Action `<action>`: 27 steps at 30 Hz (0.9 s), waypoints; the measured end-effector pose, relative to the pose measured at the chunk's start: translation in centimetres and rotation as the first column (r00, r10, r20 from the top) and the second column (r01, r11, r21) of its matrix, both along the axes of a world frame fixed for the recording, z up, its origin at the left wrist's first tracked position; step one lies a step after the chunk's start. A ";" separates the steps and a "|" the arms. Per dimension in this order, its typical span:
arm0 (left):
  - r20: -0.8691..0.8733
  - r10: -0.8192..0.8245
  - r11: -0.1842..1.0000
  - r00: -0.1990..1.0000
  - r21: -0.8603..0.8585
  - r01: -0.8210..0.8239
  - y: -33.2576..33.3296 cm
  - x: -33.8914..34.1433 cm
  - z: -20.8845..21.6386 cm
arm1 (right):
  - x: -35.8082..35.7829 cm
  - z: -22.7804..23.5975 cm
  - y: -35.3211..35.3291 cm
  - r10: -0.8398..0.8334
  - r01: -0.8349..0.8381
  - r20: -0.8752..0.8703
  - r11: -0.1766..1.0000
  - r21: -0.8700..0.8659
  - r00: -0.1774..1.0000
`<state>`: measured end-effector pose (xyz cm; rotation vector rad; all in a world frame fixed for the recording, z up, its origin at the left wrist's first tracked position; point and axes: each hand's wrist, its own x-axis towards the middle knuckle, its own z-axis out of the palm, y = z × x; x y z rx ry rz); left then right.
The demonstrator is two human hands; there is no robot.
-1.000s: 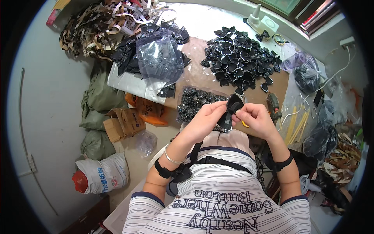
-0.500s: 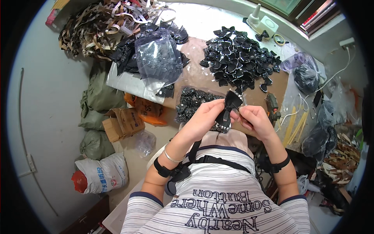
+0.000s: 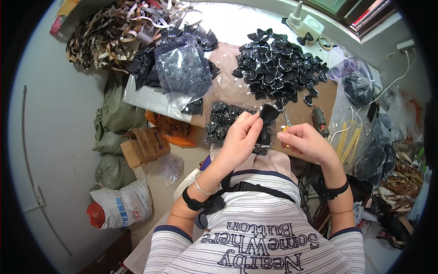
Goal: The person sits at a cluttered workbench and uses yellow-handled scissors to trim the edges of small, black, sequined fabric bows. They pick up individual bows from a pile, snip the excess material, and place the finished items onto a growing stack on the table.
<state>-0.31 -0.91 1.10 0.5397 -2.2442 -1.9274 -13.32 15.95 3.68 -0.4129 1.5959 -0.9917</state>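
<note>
A black bow (image 3: 269, 113) is pinched between the thumb and fingers of my left hand (image 3: 242, 137), with a dark strip hanging below it. Just to its right, my right hand (image 3: 305, 141) is closed, thumb against fingertips; whatever it pinches is too small to make out. Beside those fingertips shows a tool with a metal blade (image 3: 287, 118) and yellow parts, partly covered by the hand. Under my left hand lies a clear bag of black beaded bows (image 3: 221, 119), on the near edge of the table.
A heap of black bows (image 3: 278, 68) covers the table's far middle. Left of it lie clear plastic bags (image 3: 182, 68) on more black bows, and tangled ribbon strips (image 3: 107, 34). A glue gun (image 3: 319, 119) and yellow sticks (image 3: 350, 145) are at right, near a white cable (image 3: 396, 84).
My right hand has drawn away from the bow toward the right, uncovering the bladed tool with yellow parts. My left hand still holds the bow, which has turned and moved slightly left.
</note>
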 end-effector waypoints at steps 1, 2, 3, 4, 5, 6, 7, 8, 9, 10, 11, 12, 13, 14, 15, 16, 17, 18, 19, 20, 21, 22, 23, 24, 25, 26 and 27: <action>-0.004 0.012 1.000 1.000 0.002 -0.012 0.0 0.0 -0.1 | -0.1 -0.2 0.0 0.009 -0.009 0.002 1.000 0.000 1.000; -0.010 -0.002 0.997 1.000 0.073 0.002 0.0 0.1 -0.4 | -0.2 -0.5 0.1 -0.005 0.008 0.087 0.999 -0.036 0.996; -0.015 -0.015 0.989 1.000 0.144 0.017 -0.1 0.1 -0.9 | -0.3 -1.0 0.2 -0.015 0.027 0.173 0.997 -0.070 0.985; -0.022 -0.027 0.976 0.999 0.214 0.031 -0.2 0.2 -1.2 | -0.4 -1.3 0.3 -0.022 0.050 0.258 0.994 -0.102 0.966; -0.031 -0.008 0.951 0.999 0.310 0.018 0.0 0.2 -1.2 | -0.5 -1.3 0.2 -0.022 0.059 0.308 0.992 -0.111 0.951; -0.040 0.011 0.915 0.999 0.403 0.006 0.1 0.1 -1.1 | -0.6 -1.3 0.1 -0.022 0.070 0.357 0.990 -0.121 0.934; -0.046 0.030 0.871 0.998 0.492 -0.004 0.2 0.0 -0.9 | -0.8 -1.3 0.1 -0.022 0.081 0.405 0.988 -0.129 0.914; -0.025 0.024 0.858 0.999 0.514 -0.008 0.3 0.0 -0.7 | -0.8 -1.4 0.0 -0.024 0.088 0.437 0.988 -0.127 0.899; -0.002 0.015 0.845 1.000 0.534 -0.012 0.2 0.0 -0.4 | -0.8 -1.5 0.0 -0.027 0.097 0.469 0.987 -0.125 0.883; 0.019 0.006 0.832 1.000 0.555 -0.016 0.2 0.1 -0.2 | -0.9 -1.6 0.0 -0.030 0.106 0.501 0.987 -0.123 0.865; 0.005 -0.005 0.849 1.000 0.529 0.002 0.2 0.1 -0.1 | -0.9 -1.7 -0.1 -0.027 0.107 0.529 0.987 -0.122 0.848; -0.010 -0.016 0.864 1.000 0.502 0.019 0.3 0.2 -0.1 | -1.0 -1.9 -0.1 -0.024 0.108 0.557 0.987 -0.119 0.830; -0.023 -0.028 0.879 0.999 0.475 0.036 0.3 0.2 -0.1 | -1.1 -1.9 -0.1 -0.021 0.109 0.585 0.987 -0.116 0.811; -0.018 -0.034 0.859 0.999 0.511 0.038 0.5 0.3 0.0 | -1.1 -1.8 -0.1 -0.019 0.104 0.610 0.989 -0.105 0.792; -0.013 -0.039 0.837 0.999 0.546 0.040 0.6 0.3 0.2 | -1.1 -1.6 -0.2 -0.017 0.098 0.634 0.991 -0.092 0.773; -0.008 -0.044 0.813 0.999 0.580 0.041 0.7 0.3 0.3 | -1.1 -1.5 -0.2 -0.015 0.091 0.658 0.993 -0.081 0.753; 0.006 -0.039 0.766 0.999 0.642 0.026 0.8 0.2 0.5 | -1.1 -1.5 -0.3 -0.015 0.100 0.669 0.991 -0.088 0.743; 0.021 -0.035 0.715 0.999 0.699 0.011 0.8 0.0 0.7 | -1.0 -1.6 -0.2 -0.014 0.109 0.681 0.989 -0.096 0.733; 0.036 -0.032 0.659 0.999 0.752 -0.006 0.8 -0.1 0.8 | -1.0 -1.6 -0.2 -0.013 0.118 0.692 0.988 -0.104 0.722; 0.013 -0.050 0.658 0.999 0.752 0.023 0.7 -0.1 0.6 | -0.9 -1.7 -0.2 -0.008 0.128 0.714 0.985 -0.115 0.700; -0.011 -0.070 0.656 0.997 0.753 0.054 0.5 -0.1 0.2 | -0.8 -1.9 -0.1 -0.004 0.141 0.734 0.982 -0.125 0.679; -0.035 -0.090 0.653 0.995 0.753 0.086 0.3 -0.2 0.1 | -0.8 -2.1 -0.1 0.000 0.154 0.754 0.979 -0.134 0.657; -0.028 -0.086 0.638 0.996 0.766 0.077 0.3 -0.4 0.2 | -0.7 -2.2 0.0 -0.006 0.159 0.746 0.978 -0.134 0.666; -0.019 -0.082 0.625 0.996 0.778 0.066 0.4 -0.5 0.7 | -0.7 -2.3 0.0 -0.010 0.163 0.739 0.977 -0.135 0.674; -0.010 -0.078 0.611 0.997 0.790 0.055 0.4 -0.7 0.9 | -0.7 -2.5 0.1 -0.015 0.168 0.732 0.976 -0.136 0.681; -0.001 -0.097 0.615 0.995 0.786 0.061 0.3 -0.9 0.7 | -0.7 -2.6 0.2 -0.025 0.179 0.730 0.975 -0.134 0.683; 0.004 -0.114 0.621 0.993 0.781 0.068 0.2 -1.1 0.4 | -0.8 -2.8 0.2 -0.033 0.187 0.726 0.973 -0.133 0.687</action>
